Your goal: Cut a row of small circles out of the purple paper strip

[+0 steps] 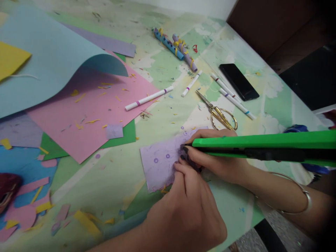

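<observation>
A lilac paper strip (157,171) with small purple rings drawn on it lies at the lower middle of the table. My left hand (186,210) comes from below, its fingertips pinched together at the strip's right part. My right hand (223,169), a bangle on its wrist, meets it from the right with curled fingers. A long green and black tool (262,143) reaches from the right edge to the right fingertips and hides part of that hand. What either hand grips between its fingers is hidden.
Gold scissors (220,117), white striped sticks (149,98) and a black phone (239,81) lie beyond my hands. Decorated paper rolls (169,43) are farther back. Pink paper (105,105), curled light blue paper (52,59) and many scraps cover the left.
</observation>
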A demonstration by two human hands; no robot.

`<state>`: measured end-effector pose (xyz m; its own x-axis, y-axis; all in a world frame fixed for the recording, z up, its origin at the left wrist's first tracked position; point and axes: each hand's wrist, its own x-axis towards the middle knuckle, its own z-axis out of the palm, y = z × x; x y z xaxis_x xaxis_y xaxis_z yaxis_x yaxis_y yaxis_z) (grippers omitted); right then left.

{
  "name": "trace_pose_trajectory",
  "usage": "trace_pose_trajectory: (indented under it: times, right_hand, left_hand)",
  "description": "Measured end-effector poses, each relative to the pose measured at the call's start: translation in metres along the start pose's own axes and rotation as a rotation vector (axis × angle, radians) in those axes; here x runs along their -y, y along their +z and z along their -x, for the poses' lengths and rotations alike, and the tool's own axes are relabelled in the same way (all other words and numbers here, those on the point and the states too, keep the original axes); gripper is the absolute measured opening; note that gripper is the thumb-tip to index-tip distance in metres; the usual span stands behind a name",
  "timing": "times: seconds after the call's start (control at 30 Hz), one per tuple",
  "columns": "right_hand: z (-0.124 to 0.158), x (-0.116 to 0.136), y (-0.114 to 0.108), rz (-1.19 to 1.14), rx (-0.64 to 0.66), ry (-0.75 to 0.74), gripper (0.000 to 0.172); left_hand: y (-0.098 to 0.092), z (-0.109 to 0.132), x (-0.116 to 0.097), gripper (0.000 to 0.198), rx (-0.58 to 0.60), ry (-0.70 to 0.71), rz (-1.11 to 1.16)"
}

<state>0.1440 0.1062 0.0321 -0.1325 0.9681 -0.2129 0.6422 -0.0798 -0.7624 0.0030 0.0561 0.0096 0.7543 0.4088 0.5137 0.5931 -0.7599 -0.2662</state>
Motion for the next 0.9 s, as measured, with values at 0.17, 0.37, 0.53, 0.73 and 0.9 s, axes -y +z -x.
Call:
trace_pose_trajectory:
  times: [0.17, 0.37, 0.53, 0.73, 0.9]
  right_hand:
    - [0.002, -0.005, 0.006, 0.083, -0.080, -0.101, 0.014]
    - [0.002, 0.001, 0.007, 0.136, -0.131, -0.149, 0.014]
    - [0.003, -0.002, 0.007, 0.124, -0.107, -0.143, 0.017]
    - [0.005, 0.000, 0.007, 0.134, -0.125, -0.125, 0.016]
    - [0.003, 0.005, 0.009, 0.147, -0.121, -0.095, 0.018]
  left_hand:
    - [0.000, -0.001, 0.000, 0.030, -0.002, -0.002, 0.020]
    - [-0.001, -0.001, 0.002, 0.029, -0.003, -0.003, 0.025]
    - [0.002, 0.001, 0.000, 0.030, -0.015, -0.021, 0.018]
    - [0.003, 0.001, -0.003, 0.030, -0.007, -0.021, 0.020]
    - [-0.002, -0.001, 0.001, 0.030, 0.018, -0.004, 0.018]
